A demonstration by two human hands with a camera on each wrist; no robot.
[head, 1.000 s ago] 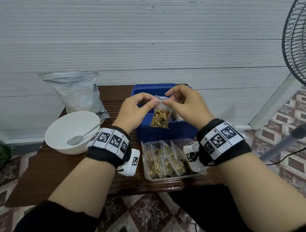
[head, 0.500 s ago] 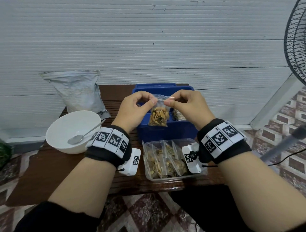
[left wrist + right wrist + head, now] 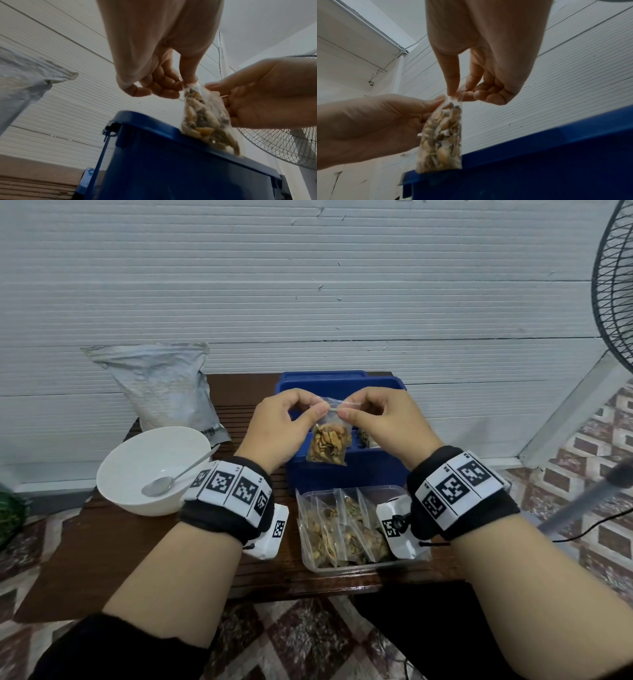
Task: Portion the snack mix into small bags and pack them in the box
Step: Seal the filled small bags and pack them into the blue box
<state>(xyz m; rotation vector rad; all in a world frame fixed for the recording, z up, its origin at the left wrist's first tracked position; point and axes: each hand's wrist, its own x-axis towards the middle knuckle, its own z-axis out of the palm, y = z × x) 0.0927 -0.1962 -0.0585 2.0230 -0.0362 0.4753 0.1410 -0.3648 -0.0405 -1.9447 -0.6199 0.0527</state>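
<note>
Head view alone: tray of filled bags (image 3: 346, 529) below both hands (image 3: 281, 426) (image 3: 383, 422) pinching snack bag (image 3: 329, 445).

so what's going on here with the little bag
A person is holding a small clear bag of snack mix up over the open blue box, pinching its top edge with the left hand and the right hand, apparently pressing it closed. More filled bags sit in a clear tray nearer the person. A white bowl with a spoon and a large grey pouch stand on the left of the table.
</note>
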